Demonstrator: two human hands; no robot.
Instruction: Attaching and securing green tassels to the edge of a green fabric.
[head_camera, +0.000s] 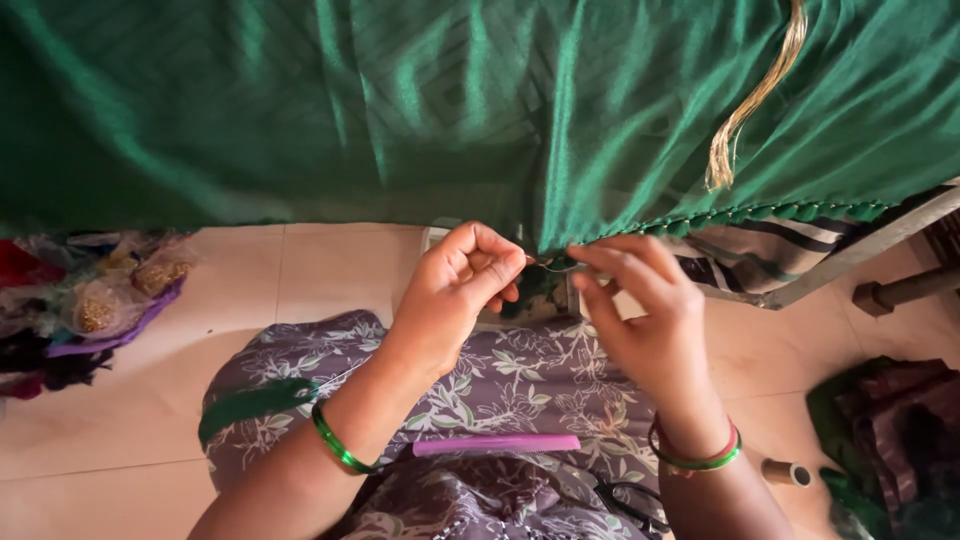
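Here, working at the lower edge of the green cloth (480, 110), apparently at the knotting step of the beaded green fringe (760, 213).

Left hand (455, 290) clenched, pinching a thin thread or wire at the fingertips; right hand (640, 310) pinching the hem just beside, both grips nearly touching under the cloth edge. Next move probably needing a small pull, with tension kept. Resting on the lap below: a purple comb (497, 445). Hanging well apart, up right: a golden tassel (750, 110).
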